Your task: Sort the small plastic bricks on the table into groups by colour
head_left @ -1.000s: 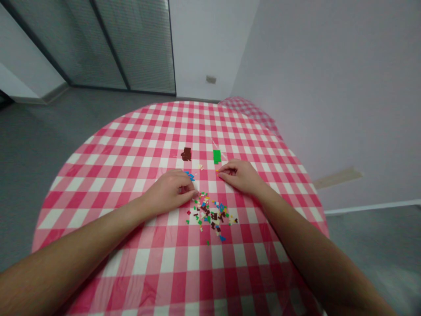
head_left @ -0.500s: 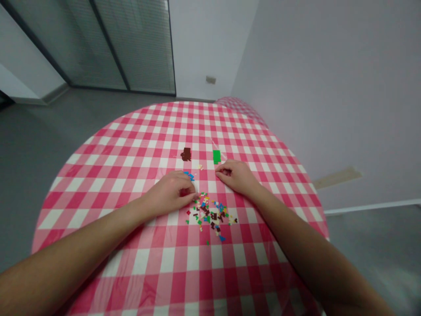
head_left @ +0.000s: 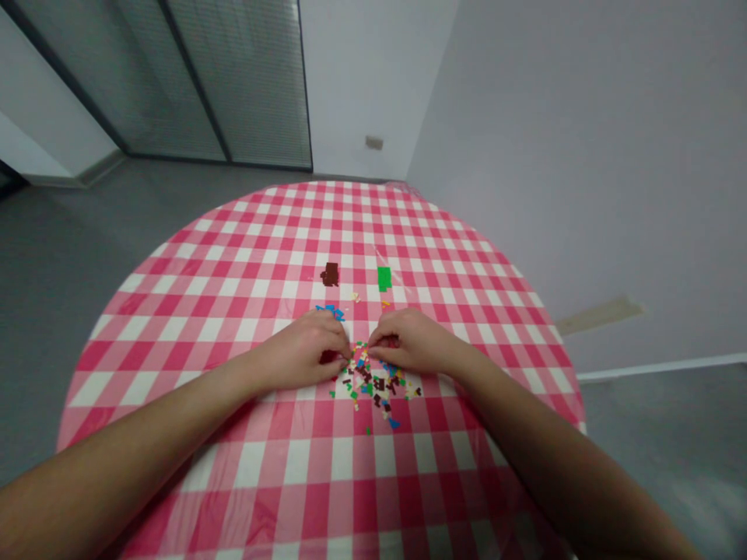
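A loose pile of small coloured toy building bricks [head_left: 379, 384] lies on the checked tablecloth, mixed brown, green, blue, white, yellow and red. At its far left edge is my left hand [head_left: 306, 348], thumb and fingers closed in a pinch. My right hand [head_left: 413, 341] reaches the far right edge of the pile, its fingertips pinched too. Whatever either pinch holds is too small to make out. Blue bricks [head_left: 331, 312] lie just beyond my left fingers. A few yellow bricks [head_left: 386, 303] sit just past my right hand.
Farther back are a brown brick cluster [head_left: 330, 274] and a green brick cluster [head_left: 384, 278]. Some cream bricks [head_left: 355, 297] lie between the rows. The round table has a pink and white checked cloth [head_left: 327, 498]. A wall [head_left: 583, 155] stands at the right.
My right hand has come back toward me and left, from near the green cluster to the pile, uncovering yellow bricks. My left hand has shifted slightly nearer, showing more blue bricks.
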